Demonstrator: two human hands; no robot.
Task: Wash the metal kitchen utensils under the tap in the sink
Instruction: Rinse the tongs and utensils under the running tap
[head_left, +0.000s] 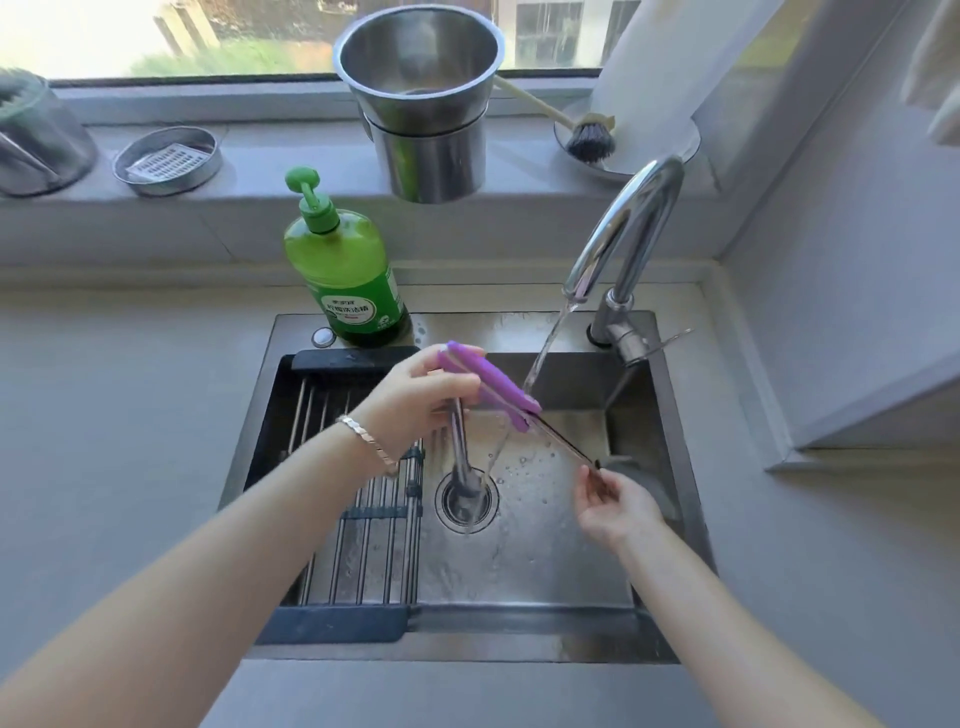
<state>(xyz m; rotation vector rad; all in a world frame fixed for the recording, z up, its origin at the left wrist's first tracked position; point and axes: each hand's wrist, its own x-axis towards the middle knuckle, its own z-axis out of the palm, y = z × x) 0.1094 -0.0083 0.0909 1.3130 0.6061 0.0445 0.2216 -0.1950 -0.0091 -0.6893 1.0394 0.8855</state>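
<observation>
Purple tool (488, 384) and metal tool (460, 457) are both in the left hand (421, 400), up over the sink (519, 649). That hand has its fingers curled round the two of them at once. The purple tool lies slanted, with its thin dark end (566, 444) going down to the right hand (618, 509), which pinches the tip with its fingertips. The metal tool hangs straight down, and its low end is just over the drain (447, 519). From the tap (623, 228) water (543, 353) runs down and lands near the purple handle. I think a few things could go wrong. One hand is holding two wet things, so the hold on each is weak. The metal tool looks like the one most ready to slip, and it would drop right onto the drain with a bang. I cannot tell if the thin dark end is sharp. If it is, sliding wet fingers along it could cut them, so the right hand should rub it with care. The water hits the slanted handle, so it could bounce off and splash out onto the counter (104, 415) or the arms. Also the water falls mostly on the handle, not on the thin end, so that part may not get clean unless it is moved under the stream.
</observation>
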